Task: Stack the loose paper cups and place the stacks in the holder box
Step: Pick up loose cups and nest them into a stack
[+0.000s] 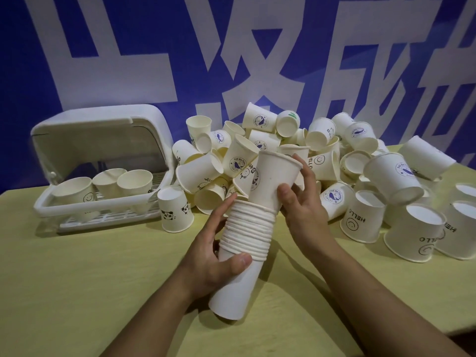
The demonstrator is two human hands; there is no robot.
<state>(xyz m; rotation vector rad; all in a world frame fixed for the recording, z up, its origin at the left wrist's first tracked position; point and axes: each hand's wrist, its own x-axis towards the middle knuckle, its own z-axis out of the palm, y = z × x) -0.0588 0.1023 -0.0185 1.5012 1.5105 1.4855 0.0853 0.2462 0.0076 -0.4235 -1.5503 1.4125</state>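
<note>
- Nesting in progress: stack of paper cups (246, 243), rims bunched in a ribbed band, held tilted in the air above the table's near-middle, base toward the wearer.
- Top cup (277, 180), plain white, seated only partway into the stack (judged not yet pushed home).
- Left hand (219, 251) wrapped around the stack's middle, thumb across the front, apparently to steady it.
- Right hand (300, 199) grasping the top cup's side, placed to press it down.
- Loose cups (296, 155), many, heaped along the table's far edge and spilling toward its right edge; some upside down, some on their sides.
- Holder box (103, 161), white, lid raised, by the far left corner, a few cups inside.
- Table (90, 292), yellow-green.
</note>
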